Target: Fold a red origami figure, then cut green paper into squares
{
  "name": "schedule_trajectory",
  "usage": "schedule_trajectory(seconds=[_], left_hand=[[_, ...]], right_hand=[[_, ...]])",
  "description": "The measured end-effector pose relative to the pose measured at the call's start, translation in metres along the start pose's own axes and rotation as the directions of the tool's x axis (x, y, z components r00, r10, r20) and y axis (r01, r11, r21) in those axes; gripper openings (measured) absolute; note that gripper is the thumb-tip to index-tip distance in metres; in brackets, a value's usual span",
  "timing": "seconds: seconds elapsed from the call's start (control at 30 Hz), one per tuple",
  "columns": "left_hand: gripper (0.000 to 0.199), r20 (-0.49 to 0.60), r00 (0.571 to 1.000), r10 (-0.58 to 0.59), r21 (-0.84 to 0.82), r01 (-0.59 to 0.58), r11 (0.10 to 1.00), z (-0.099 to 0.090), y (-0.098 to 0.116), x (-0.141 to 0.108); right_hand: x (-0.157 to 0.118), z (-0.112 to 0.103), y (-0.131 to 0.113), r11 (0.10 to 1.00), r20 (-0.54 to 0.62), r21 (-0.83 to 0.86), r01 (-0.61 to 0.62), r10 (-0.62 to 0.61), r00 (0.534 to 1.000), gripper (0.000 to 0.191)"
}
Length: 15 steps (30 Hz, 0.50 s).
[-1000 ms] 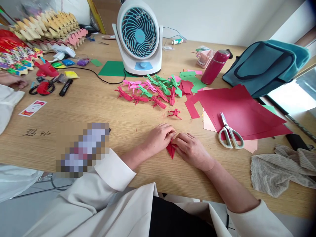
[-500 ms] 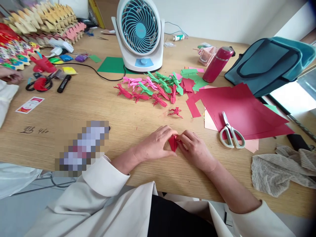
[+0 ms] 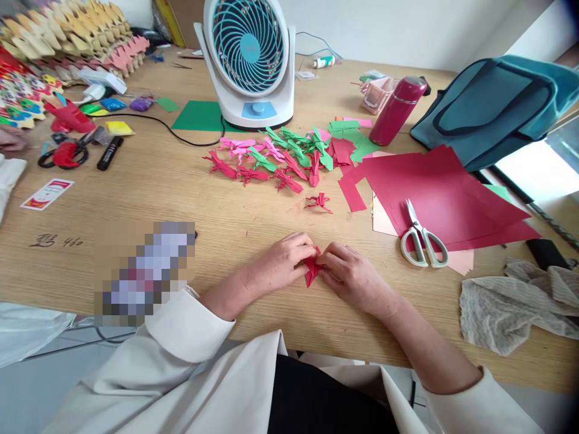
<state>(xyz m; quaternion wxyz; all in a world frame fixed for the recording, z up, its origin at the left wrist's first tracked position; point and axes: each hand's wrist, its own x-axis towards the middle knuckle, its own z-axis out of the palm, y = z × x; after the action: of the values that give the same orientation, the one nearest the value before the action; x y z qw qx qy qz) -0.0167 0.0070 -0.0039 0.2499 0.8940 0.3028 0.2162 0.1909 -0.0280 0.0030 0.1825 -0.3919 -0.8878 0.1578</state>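
Note:
Between my two hands, at the near middle of the table, is a small piece of folded red paper (image 3: pixel 312 274) with a pointed lower end. My left hand (image 3: pixel 289 259) pinches it from the left, and the fingers of my right hand (image 3: pixel 346 274) are closed on its right side. Fingertips hide part of the folds. Just beyond my hands stands a small red paper figure (image 3: pixel 319 202) with thin legs. Farther back lies a group of folded green, pink and red paper figures (image 3: pixel 275 158).
White-handled scissors (image 3: pixel 423 241) lie on large red sheets (image 3: pixel 446 199) at right, near a crumpled cloth (image 3: pixel 493 310). A fan (image 3: pixel 251 54), red flask (image 3: pixel 398 111) and teal bag (image 3: pixel 493 114) stand behind. A blurred-out object (image 3: pixel 149 271) lies left. Another person's hand (image 3: pixel 12 138) shows at far left.
The red paper has turned and its shape looks different, with its point now lower left. My left fingers have closed in on it from a wider grip. The view has shifted slightly.

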Motion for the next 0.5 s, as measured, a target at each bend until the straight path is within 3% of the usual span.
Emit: schedule_trajectory(seconds=[0.27, 0.5], left_hand=[[0.008, 0.023, 0.998, -0.051, -0.068, 0.053, 0.996, 0.000, 0.003, -0.001], [0.005, 0.038, 0.998, -0.054, -0.060, 0.057, 0.997, -0.001, 0.005, -0.003]], right_hand=[[0.001, -0.006, 0.002, 0.976, -0.019, 0.202, -0.084, 0.089, 0.996, 0.010], [0.000, -0.006, 0.013, 0.869, -0.004, 0.467, -0.160, 0.183, 0.983, 0.013]])
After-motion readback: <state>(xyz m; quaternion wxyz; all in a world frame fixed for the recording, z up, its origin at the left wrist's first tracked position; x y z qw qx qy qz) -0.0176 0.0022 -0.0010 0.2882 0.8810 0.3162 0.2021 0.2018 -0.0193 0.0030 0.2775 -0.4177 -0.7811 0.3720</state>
